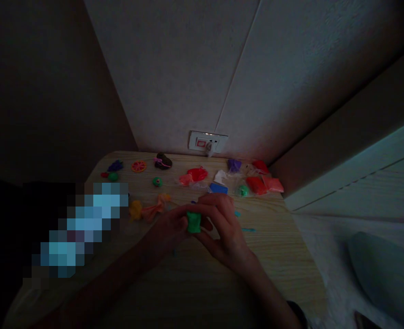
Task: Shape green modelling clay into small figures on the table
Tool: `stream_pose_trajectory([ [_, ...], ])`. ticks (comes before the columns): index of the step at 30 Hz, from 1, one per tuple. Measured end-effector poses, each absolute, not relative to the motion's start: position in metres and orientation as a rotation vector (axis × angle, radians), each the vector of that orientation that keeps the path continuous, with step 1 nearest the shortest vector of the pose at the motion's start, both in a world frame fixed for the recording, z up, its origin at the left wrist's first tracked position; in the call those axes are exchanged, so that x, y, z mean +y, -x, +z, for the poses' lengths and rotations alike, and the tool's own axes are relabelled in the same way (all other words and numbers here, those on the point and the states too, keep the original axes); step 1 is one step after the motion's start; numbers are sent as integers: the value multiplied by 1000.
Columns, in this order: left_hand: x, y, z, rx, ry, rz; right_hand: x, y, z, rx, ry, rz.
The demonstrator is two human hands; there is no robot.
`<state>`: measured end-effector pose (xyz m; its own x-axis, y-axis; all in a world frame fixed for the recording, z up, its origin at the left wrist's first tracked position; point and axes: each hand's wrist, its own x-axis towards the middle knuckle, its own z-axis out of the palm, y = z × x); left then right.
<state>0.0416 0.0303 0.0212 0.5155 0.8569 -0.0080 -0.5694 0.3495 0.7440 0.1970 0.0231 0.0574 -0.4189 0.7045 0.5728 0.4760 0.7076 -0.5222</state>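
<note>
A lump of green modelling clay (194, 222) is held up over the table between my two hands. From the left, my left hand (169, 227) grips its side with bent fingers. My right hand (224, 221) closes on it from the right, with the thumb below and fingers above. Behind my hands lie a blue clay packet (219, 188) and a small blue-green stick (248, 230). To the left of them are crumpled orange wrappers (153, 210) and a yellow-orange piece (135, 209). The room is dim, so finger details are hard to see.
Along the back of the wooden table (270, 256) lie red packets (257, 185), a purple lump (234, 165), a green ball (243, 190) and several small clay figures, one an orange-red disc (139, 166). A wall socket (208, 142) holds a plug. A pixelated bright patch covers the left side.
</note>
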Motion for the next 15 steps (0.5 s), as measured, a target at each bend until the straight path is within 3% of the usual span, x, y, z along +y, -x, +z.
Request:
stream_pose_trajectory([
  [15, 34, -39, 17, 426, -893, 973, 23, -198, 58, -2053, 824, 365],
])
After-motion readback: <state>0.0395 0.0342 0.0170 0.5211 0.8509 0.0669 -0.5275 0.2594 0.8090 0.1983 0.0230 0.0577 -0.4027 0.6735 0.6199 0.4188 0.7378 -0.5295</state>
